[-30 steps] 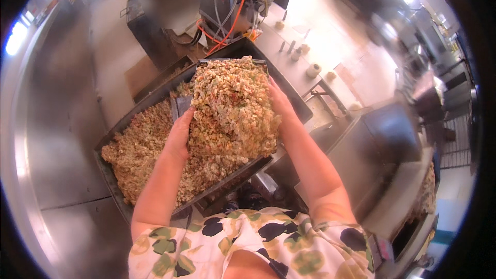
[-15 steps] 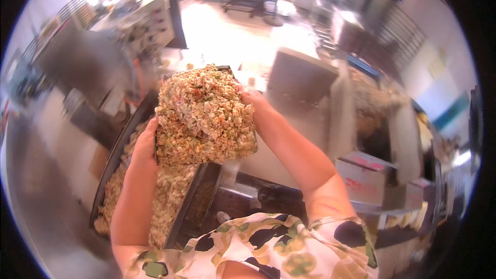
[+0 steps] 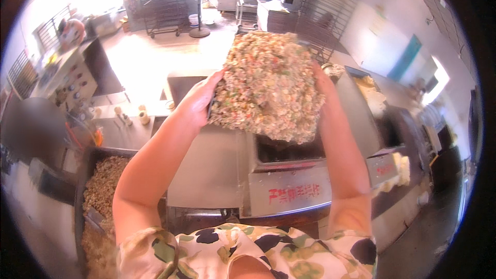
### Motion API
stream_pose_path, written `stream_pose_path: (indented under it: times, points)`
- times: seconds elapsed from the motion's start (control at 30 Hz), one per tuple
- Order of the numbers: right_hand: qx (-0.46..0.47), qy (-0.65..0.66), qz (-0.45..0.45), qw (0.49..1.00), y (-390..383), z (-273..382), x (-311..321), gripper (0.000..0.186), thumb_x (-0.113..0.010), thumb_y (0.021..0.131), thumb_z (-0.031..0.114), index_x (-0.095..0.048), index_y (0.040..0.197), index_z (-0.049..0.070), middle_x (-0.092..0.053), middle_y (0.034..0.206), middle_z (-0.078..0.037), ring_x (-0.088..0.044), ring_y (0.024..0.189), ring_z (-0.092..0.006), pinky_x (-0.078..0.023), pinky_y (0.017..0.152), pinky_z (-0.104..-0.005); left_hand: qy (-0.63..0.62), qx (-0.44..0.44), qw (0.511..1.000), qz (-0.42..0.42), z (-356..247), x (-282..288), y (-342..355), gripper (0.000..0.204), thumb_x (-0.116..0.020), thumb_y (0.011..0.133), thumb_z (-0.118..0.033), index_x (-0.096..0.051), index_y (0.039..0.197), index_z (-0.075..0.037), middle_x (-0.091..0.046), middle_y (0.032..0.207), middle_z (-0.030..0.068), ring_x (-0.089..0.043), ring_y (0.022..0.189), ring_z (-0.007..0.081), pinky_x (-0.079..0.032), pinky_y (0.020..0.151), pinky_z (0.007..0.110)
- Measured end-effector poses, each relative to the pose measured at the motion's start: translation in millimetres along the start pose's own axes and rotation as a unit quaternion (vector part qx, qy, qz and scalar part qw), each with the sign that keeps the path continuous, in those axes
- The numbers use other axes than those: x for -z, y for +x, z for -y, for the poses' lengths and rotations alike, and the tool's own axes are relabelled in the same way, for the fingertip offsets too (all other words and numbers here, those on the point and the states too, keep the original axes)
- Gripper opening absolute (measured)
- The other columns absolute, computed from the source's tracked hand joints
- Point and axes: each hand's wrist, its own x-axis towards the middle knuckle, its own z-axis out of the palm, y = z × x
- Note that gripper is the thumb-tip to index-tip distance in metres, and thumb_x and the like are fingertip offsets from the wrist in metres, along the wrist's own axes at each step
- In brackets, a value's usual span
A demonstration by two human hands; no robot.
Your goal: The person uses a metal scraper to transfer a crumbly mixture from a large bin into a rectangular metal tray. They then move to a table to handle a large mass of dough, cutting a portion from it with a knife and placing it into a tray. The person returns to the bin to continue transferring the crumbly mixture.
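Beige crumbly trayful [image 3: 267, 85] between fingers [image 3: 212, 81]

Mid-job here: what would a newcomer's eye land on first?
The heap of crumbly tan mixture flecked with red and green, held between left hand and right hand at upper centre. Next, the open silver metal bin with red markings, below centre. Then the dark tray of similar mixture at lower left.

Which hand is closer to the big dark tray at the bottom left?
Left. The left hand is up and right of the tray; the right hand is farther right, across the heaped mix.
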Motion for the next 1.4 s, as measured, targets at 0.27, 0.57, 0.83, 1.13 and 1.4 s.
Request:
stream_pose_path:
  times: [0.27, 0.57, 0.83, 1.13, 1.4]
  points:
    - [0.279, -0.124, -0.185, 0.934, -22, 2, 54, 0.052, -0.037, 0.099, 0.026, -0.026, 0.145, 0.004, -0.047, 0.131, -0.012, -0.051, 0.110, -0.0179, -0.043, 0.091, -0.0278, 0.074, 0.048, 0.988, 0.129, 22, -77, 114, 0.103, -0.033, 0.072, -0.086, -0.042, 0.133, -0.003, -0.040, 0.136, 0.0152, -0.036, 0.126, 0.0286, -0.029, 0.105, 0.043]
    - [0.246, -0.088, -0.151, 0.953, -37, -22, 55, 0.055, -0.038, 0.099, 0.027, -0.022, 0.145, 0.001, -0.034, 0.143, -0.013, -0.036, 0.127, -0.0210, -0.029, 0.105, -0.0321, 0.022, -0.010, 0.985, 0.170, 30, -82, 160, 0.107, -0.032, 0.067, -0.090, -0.044, 0.134, -0.008, -0.046, 0.136, 0.0123, -0.043, 0.124, 0.0287, -0.034, 0.103, 0.045]
    - [0.367, -0.169, -0.153, 0.902, -16, -1, 66, 0.062, -0.034, 0.099, 0.037, -0.017, 0.147, 0.002, -0.025, 0.148, -0.015, -0.027, 0.135, -0.0250, -0.022, 0.109, -0.0353, 0.145, -0.159, 0.977, 0.008, 10, -118, 155, 0.104, -0.067, 0.072, -0.061, -0.021, 0.144, -0.001, -0.007, 0.153, 0.0225, 0.000, 0.142, 0.0362, 0.001, 0.111, 0.055]
    - [0.128, 0.094, -0.090, 0.983, -20, -22, 68, 0.054, -0.036, 0.097, 0.046, -0.042, 0.132, 0.005, -0.052, 0.124, -0.014, -0.052, 0.112, -0.0238, -0.042, 0.092, -0.0392, 0.090, -0.345, 0.934, -0.008, -37, -121, 118, 0.080, -0.064, 0.081, -0.050, -0.035, 0.135, 0.001, -0.031, 0.142, 0.0208, -0.024, 0.133, 0.0354, -0.016, 0.108, 0.053]
    - [0.058, -0.155, 0.029, 0.986, -35, -27, 52, 0.037, -0.052, 0.095, 0.035, -0.060, 0.074, 0.006, -0.059, 0.072, -0.003, -0.053, 0.067, -0.0105, -0.042, 0.061, -0.0248, -0.100, -0.416, 0.902, -0.061, -79, -21, 43, 0.044, -0.052, 0.094, -0.035, -0.050, 0.122, -0.001, -0.058, 0.121, 0.0135, -0.054, 0.112, 0.0311, -0.039, 0.098, 0.048]
